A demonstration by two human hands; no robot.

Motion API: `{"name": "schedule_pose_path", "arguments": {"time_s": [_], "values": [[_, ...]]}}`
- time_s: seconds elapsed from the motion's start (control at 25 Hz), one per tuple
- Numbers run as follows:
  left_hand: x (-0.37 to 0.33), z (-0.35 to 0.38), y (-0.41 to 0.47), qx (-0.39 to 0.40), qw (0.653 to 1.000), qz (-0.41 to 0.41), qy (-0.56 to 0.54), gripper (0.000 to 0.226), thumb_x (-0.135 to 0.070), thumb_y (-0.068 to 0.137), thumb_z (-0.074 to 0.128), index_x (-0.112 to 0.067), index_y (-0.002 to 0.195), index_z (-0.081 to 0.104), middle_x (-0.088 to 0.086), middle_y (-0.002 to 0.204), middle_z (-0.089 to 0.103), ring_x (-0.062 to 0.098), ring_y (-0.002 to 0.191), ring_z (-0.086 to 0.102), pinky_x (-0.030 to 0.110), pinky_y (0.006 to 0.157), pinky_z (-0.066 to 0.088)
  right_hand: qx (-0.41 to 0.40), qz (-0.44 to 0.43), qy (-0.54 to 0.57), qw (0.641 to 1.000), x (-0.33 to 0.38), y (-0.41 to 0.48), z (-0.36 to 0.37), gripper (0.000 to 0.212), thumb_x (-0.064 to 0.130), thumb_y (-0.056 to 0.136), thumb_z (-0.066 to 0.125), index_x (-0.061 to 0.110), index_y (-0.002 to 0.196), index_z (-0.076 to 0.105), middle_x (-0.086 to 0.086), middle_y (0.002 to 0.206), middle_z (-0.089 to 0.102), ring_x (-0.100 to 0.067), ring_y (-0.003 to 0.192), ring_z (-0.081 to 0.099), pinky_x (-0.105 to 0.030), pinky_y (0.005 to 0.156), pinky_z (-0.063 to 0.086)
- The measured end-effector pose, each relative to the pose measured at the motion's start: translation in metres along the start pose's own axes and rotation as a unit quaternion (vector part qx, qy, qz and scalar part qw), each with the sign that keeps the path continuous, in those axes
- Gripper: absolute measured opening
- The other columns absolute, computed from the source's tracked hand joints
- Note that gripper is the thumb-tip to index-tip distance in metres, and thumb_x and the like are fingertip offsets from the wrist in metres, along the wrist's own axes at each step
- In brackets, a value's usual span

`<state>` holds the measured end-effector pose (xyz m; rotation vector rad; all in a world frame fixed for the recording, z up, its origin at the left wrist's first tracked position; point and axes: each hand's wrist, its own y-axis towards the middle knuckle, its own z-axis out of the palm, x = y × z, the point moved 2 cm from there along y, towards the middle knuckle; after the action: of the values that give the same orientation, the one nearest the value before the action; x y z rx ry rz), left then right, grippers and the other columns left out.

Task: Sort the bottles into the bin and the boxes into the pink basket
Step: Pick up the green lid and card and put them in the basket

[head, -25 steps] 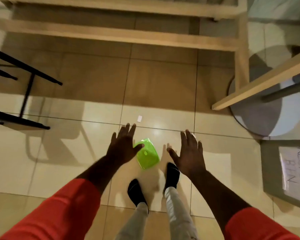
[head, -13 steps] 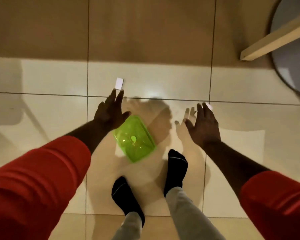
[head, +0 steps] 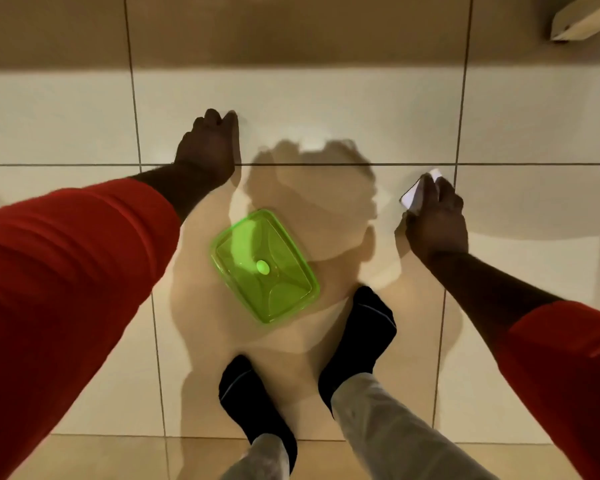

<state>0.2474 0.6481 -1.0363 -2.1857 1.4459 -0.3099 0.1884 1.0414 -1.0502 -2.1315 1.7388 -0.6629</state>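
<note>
Downward, both arms reach to the tiled floor (head: 326, 109) in red sleeves (head: 66, 271), the hands well apart. The left hand (head: 208, 152) is knuckles-up, fingers curled with their tips at the floor; whether it holds anything I cannot tell. The right hand (head: 435, 220) has its fingers wrapped round a small white box (head: 411, 195), tilted, one corner poking out past the fingertips.

Between the hands and nearer the body, a translucent green lidded container (head: 264, 266) lies flat and askew, touching neither hand, just ahead of two black socks (head: 364, 327). Bare tile spreads beyond both hands and to either side. Far past the right hand, a wooden beam end (head: 582, 20) juts in at the frame's edge.
</note>
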Motion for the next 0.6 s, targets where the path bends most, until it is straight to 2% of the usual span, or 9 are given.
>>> {"name": "schedule_pose_path", "arguments": {"time_s": [0.08,0.24,0.4,0.52,0.6], "values": [[-0.01,0.001,-0.006,0.001,0.999,-0.016,-0.028,0.05,-0.012,0.086,0.065,-0.002,0.131,0.047,0.025,0.129,0.044,0.047,0.114,0.05,0.058,0.089,0.05,-0.025,-0.025,-0.001,0.999,0.004,-0.001,-0.002,0.069,0.011,0.088,0.059,0.008,0.152,0.036,-0.022,0.143,0.045,-0.045,0.121,0.048,-0.05,0.091,0.049],[-0.029,0.009,-0.033,0.042,0.994,-0.021,-0.103,0.051,-0.026,0.079,0.074,-0.003,0.121,0.057,0.021,0.127,0.046,0.042,0.115,0.053,0.052,0.092,0.05,-0.03,-0.044,0.036,0.998,0.013,-0.003,-0.011,0.055,0.007,0.085,0.055,0.015,0.139,0.049,-0.016,0.125,0.059,-0.042,0.105,0.06,-0.045,0.083,0.05],[-0.036,0.015,-0.07,0.056,0.987,-0.044,-0.142,0.057,-0.022,0.078,0.071,-0.005,0.129,0.053,0.02,0.126,0.049,0.042,0.113,0.055,0.049,0.09,0.05,-0.015,-0.041,0.097,0.994,0.036,-0.02,-0.026,0.044,0.012,0.088,0.052,0.023,0.131,0.052,-0.009,0.122,0.065,-0.038,0.097,0.065,-0.04,0.079,0.051],[-0.037,0.023,-0.104,0.056,0.972,-0.104,-0.203,0.048,-0.012,0.076,0.068,-0.013,0.122,0.056,0.016,0.118,0.052,0.04,0.105,0.06,0.042,0.088,0.05,0.019,-0.047,0.115,0.992,0.056,-0.037,-0.037,0.028,0.016,0.096,0.051,0.017,0.124,0.054,-0.015,0.104,0.072,-0.04,0.091,0.067,-0.038,0.073,0.05],[-0.037,0.026,-0.127,0.055,0.953,-0.14,-0.263,0.048,-0.012,0.074,0.074,-0.017,0.119,0.058,0.013,0.114,0.055,0.037,0.101,0.062,0.036,0.084,0.048,0.025,-0.079,0.127,0.988,0.071,-0.051,-0.043,0.017,0.02,0.1,0.054,0.014,0.116,0.06,-0.014,0.103,0.073,-0.038,0.094,0.068,-0.04,0.076,0.054]]}}
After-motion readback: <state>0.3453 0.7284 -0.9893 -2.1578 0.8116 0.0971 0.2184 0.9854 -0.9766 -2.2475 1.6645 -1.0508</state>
